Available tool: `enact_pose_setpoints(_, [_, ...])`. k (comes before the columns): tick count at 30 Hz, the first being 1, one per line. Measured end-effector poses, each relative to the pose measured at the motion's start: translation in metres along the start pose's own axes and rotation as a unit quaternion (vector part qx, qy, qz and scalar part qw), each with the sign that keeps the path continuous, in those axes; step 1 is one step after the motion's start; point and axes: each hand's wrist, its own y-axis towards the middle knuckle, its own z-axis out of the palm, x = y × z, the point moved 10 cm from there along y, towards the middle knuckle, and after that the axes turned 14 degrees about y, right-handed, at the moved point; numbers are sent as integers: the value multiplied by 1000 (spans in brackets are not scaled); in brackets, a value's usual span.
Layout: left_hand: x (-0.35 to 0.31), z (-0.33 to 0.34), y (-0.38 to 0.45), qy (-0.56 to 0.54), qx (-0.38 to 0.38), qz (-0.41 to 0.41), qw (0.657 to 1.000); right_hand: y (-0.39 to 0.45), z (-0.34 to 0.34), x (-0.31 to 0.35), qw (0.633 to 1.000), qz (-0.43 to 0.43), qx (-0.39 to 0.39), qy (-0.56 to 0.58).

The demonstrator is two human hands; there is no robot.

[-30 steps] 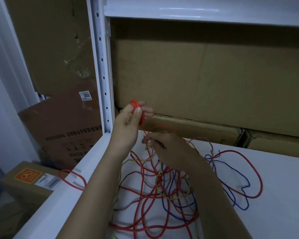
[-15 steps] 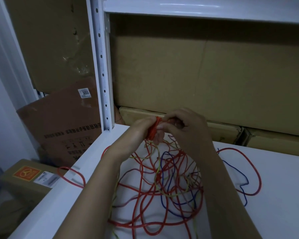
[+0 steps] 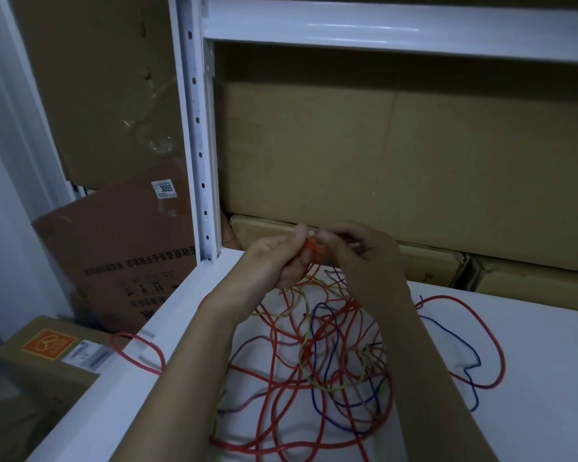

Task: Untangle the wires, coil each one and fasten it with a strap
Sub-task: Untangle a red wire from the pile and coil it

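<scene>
- Head view takes in a white shelf (image 3: pixel 531 345) filling the lower right of the frame, with a white perforated upright (image 3: pixel 197 135) rising at centre left and a crossbeam along the top.
- Big cardboard boxes (image 3: pixel 397 155) stand at the back of the shelf across the upper right; more cartons sit outside the rack at lower left, one with a red logo label (image 3: pixel 49 344).
- Spread over the shelf in the lower middle is the tangle of wires (image 3: pixel 317 368): mostly red, with a blue wire (image 3: pixel 461 335) looping out to the right and a thin yellow-green one (image 3: pixel 306 331) threaded through the heap. One red loop hangs over the shelf's left edge.
- Both forearms reach up from the bottom edge to meet at frame centre, just in front of the low boxes.
- Left hand (image 3: pixel 277 258) has its grip clamped on a small red coil (image 3: pixel 309 246), fingers curled round it, thumb on top.
- Right hand (image 3: pixel 364 251) pinches the same coil from the other side, fingertips touching the left hand's.
- Red strands drop from the coil straight down into the heap, so the wire looks only partly freed.
- Step in hand, as I judge it: winding the red wire into a coil, early in the task, since no finished bundle and no strap shows anywhere.
- Next move calls for drawing more red wire up out of the knot without dragging the blue and yellow along, then laying another turn on the coil while the left hand keeps it from springing open.
</scene>
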Motion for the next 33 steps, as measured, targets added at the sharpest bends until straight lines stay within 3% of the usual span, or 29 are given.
enact_pose_setpoints(6, [3,3,3,-72,5,-12,997,-2,19,-5,996,50,63,28])
enact_pose_setpoints(14, [4,-4,4,-169,-11,-9,985,-12,30,-10,965,140,163,151])
enact_pose_setpoints(19, [1,2,4,-190,3,-8,982,-6,21,-13,979,103,97,143])
enact_pose_setpoints(27, [-8,15,5,-46,-4,22,999,-4,5,-15,991,75,14,109])
enact_pose_setpoints(31, [-14,11,4,151,-23,48,987,-4,-1,-13,989,89,-6,119])
enact_pose_setpoints(33, [-15,1,5,302,-84,68,947,-3,-7,-12,994,71,-14,79])
